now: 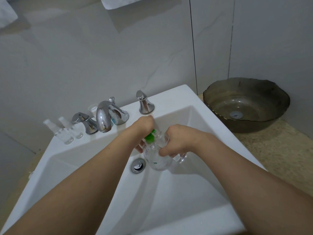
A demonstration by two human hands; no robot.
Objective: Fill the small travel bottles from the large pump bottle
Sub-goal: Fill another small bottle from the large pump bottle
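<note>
1. The large pump bottle (156,160) is clear plastic with a green pump head (150,135), and it is held over the white sink basin (169,192), just beside the chrome drain stopper (138,165) and clear of the basin walls.
2. The left hand (144,128) is curled over the green pump head from the faucet side; some fingertips show below, against the bottle's shoulder.
3. The right hand (176,141) has its fingers and thumb wrapped round a small clear travel bottle (172,150), held right up against the pump bottle; its glassy lower end pokes out under the fingers.
4. Both forearms reach in from the near edge of the basin, with open white porcelain between them and to either side.
5. Behind the drain, on the basin's back ledge, stands the curved chrome faucet spout (103,118), with a chrome tap handle to its left (83,122) and another to its right (144,103).
6. Left of the faucet, at the ledge's corner, stand two more clear small bottles (65,133) (76,128), close together. A clear little cup (93,109) sits behind the spout.
7. Right of the basin, on the speckled beige countertop (271,150), sits a smoky glass bowl (245,106) with a wavy rim, tucked into the corner of the grey tiled wall (101,56).
</note>
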